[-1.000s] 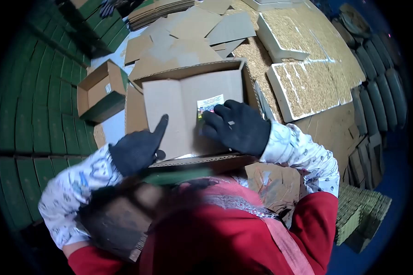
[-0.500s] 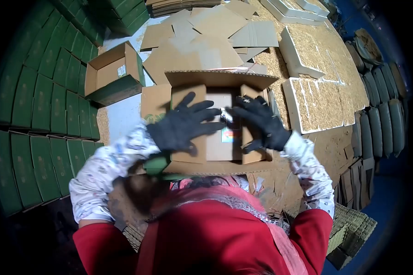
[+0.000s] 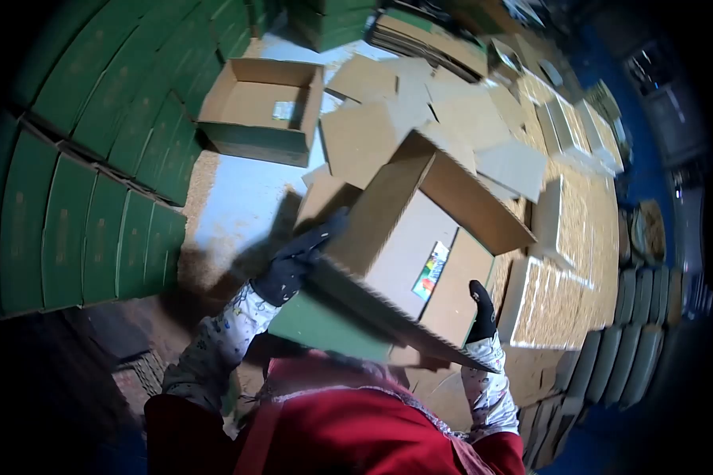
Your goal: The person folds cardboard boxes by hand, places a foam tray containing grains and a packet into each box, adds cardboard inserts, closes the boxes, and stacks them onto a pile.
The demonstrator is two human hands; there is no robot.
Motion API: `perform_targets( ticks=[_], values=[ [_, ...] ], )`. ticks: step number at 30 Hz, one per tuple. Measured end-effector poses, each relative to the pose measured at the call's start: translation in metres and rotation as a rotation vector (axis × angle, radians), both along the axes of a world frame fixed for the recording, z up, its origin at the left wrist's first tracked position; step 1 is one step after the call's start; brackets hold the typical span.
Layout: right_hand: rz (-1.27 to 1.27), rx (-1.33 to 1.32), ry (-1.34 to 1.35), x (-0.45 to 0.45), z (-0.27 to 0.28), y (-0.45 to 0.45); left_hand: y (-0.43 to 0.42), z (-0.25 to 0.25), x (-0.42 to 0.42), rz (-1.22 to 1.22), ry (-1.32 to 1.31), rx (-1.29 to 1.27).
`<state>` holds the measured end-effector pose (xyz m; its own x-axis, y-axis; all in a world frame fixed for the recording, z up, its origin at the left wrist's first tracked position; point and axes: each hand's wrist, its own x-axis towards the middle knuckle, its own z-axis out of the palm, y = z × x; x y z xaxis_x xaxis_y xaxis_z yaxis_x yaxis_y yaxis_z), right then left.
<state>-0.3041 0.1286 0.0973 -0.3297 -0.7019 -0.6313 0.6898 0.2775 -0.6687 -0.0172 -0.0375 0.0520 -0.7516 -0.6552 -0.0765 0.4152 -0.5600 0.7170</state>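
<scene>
An open cardboard box (image 3: 471, 202), green on the outside, is tilted and turned at an angle in front of my body. Its flaps stand up, and a small colourful printed card (image 3: 431, 271) shows on the pale panel inside. My left hand (image 3: 297, 257), in a dark glove, holds the box at its left side; part of the fingers is hidden. My right hand (image 3: 482, 310), gloved too, grips the right end, the thumb up at the edge and the other fingers hidden beneath.
Green boxes (image 3: 95, 214) are stacked along the left. Another open box (image 3: 253, 142) stands on the pale floor ahead. Flat cardboard sheets (image 3: 364, 142) lie beyond. White trays of sawdust-like material (image 3: 550, 305) are at right, with grey-green bags (image 3: 638, 364) past them.
My hands have moved from the inner flaps to the box's two sides. The box has turned clockwise and tilted, and its flaps now stand up. The camera view has rotated too.
</scene>
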Motion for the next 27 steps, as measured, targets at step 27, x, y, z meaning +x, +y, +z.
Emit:
perform_targets(
  ticks=[27],
  values=[
    [0.962,-0.226,1.245,0.083,-0.174,-0.437,-0.291,-0.227,0.170,0.791,-1.342,-0.640]
  ],
)
